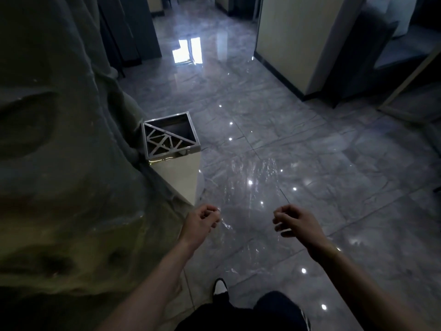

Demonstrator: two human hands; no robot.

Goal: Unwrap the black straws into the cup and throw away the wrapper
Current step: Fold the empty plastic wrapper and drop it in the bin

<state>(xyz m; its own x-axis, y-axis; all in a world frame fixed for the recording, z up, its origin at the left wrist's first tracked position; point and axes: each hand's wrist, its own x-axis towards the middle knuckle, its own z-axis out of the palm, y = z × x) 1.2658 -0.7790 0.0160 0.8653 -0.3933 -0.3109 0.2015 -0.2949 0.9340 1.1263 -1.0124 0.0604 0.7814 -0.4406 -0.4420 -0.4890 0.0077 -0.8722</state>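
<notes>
A clear plastic wrapper (250, 187) is stretched in the air between my two hands; it shows only as glints and creases over the floor. My left hand (201, 222) pinches its left edge with curled fingers. My right hand (294, 220) pinches its right edge. A square metal trash bin (152, 136) with a patterned half-lid and a dark opening at the back stands ahead and to the left of my left hand, about an arm's length off. No black straws or cup are in view.
A large rough rock-like wall (59, 163) fills the left side and touches the bin. Glossy grey tiled floor (334, 151) stretches ahead and right. A cream pillar (293, 39) stands at the back right. My shoe (220, 286) and dark trousers show at the bottom.
</notes>
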